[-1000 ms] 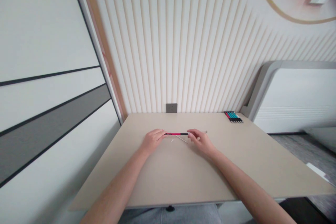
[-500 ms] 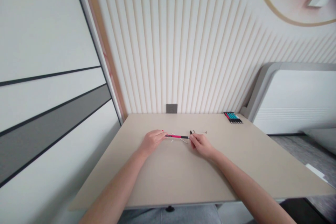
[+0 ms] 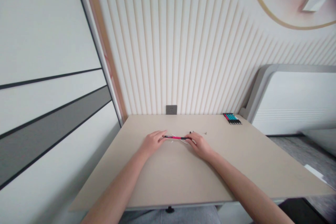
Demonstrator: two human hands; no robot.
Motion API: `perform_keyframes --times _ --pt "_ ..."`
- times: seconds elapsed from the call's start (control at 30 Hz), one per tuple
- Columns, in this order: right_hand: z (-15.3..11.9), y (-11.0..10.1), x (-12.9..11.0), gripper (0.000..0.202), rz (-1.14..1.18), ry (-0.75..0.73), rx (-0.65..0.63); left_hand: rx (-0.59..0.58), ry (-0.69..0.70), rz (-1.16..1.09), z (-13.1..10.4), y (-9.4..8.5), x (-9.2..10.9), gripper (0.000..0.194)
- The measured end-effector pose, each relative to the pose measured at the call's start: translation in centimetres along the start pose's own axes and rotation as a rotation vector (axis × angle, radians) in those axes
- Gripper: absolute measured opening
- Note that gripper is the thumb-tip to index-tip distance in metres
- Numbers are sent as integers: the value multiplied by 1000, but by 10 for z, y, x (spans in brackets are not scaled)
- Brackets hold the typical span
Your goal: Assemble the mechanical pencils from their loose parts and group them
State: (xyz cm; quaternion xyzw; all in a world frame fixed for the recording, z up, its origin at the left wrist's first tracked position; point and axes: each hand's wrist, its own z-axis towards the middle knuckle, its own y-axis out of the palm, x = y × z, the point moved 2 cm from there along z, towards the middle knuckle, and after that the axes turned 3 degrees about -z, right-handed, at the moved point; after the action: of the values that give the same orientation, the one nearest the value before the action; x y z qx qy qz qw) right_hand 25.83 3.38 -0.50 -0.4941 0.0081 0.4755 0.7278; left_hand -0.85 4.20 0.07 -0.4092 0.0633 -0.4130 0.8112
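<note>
A thin pink and black pen (image 3: 176, 137) is held level between my two hands, above the beige table (image 3: 168, 175). My left hand (image 3: 153, 141) pinches its left end. Closed round the black right end are the fingers of my right hand (image 3: 198, 143). Beneath the pen lie thin white sticks (image 3: 183, 141) and a small white piece (image 3: 172, 142). Just behind my right hand, a small black part (image 3: 190, 132) is partly hidden. A tiny grey piece (image 3: 205, 133) lies to its right.
A row of several teal, pink and black pens (image 3: 232, 118) lies at the table's back right. Behind the table stands a ribbed wall with a dark socket (image 3: 171, 109). A white cabinet (image 3: 52, 112) is at the left, a grey-white headboard (image 3: 296, 101) at the right.
My right hand has shifted slightly left along the pen and now covers more of its black end. The small black part behind it shows less. The view has tilted slightly.
</note>
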Motion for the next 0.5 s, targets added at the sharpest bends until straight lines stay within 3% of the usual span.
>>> perform_keyframes --times 0.2,0.3,0.5 --pt "0 3 0 30 -55 -12 35 3 -79 159 -2 2 -5 36" --pt "0 4 1 30 -60 -24 40 -7 -32 226 -2 1 -2 45" --pt "1 3 4 30 -86 -35 69 -41 134 288 2 0 9 43"
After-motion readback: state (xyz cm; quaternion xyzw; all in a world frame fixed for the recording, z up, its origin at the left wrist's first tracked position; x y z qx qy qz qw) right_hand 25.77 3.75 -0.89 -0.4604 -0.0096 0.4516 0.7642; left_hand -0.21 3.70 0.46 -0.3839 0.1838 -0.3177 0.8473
